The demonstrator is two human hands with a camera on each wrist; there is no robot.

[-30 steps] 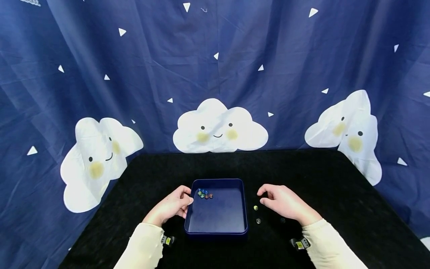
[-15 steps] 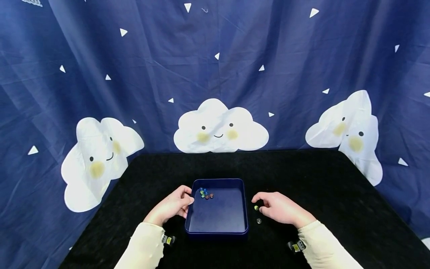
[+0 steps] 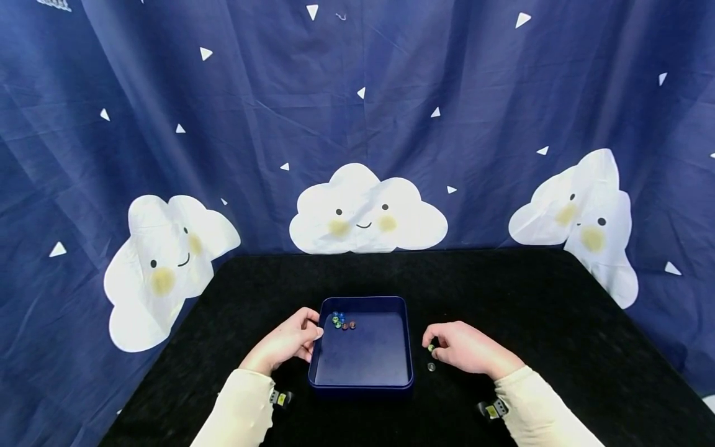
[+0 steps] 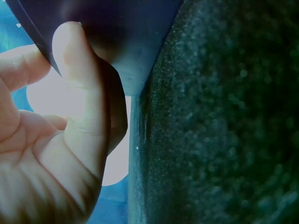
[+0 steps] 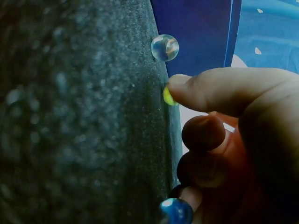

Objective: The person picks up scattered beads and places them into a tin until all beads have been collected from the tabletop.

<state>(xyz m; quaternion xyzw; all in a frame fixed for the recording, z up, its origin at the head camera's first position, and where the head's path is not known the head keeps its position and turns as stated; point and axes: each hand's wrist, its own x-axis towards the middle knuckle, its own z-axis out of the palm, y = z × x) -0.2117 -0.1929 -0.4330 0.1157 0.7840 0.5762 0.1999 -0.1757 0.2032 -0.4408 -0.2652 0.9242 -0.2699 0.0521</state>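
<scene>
A navy tray (image 3: 411,347) sits on the black cloth, with several coloured marbles (image 3: 342,322) in its far-left corner. My left hand (image 3: 310,332) grips the tray's left rim; in the left wrist view the thumb (image 4: 77,70) lies against the tray wall (image 4: 135,42). Right of the tray, my right hand (image 3: 434,347) has its fingers curled round a yellow-green marble (image 3: 431,348). In the right wrist view the thumb (image 5: 205,91) presses on that marble (image 5: 167,97). A clear marble (image 3: 431,367) lies loose nearby (image 5: 165,47). A blue marble (image 5: 176,211) lies by the lower fingers.
The black cloth table (image 3: 530,298) stretches back to a blue curtain with white clouds (image 3: 365,211). Small wrist cameras (image 3: 279,398) sit at both cream sleeves.
My right hand has slid left and toward me, and its fingers have closed on the yellow-green marble. The left hand and tray stayed still.
</scene>
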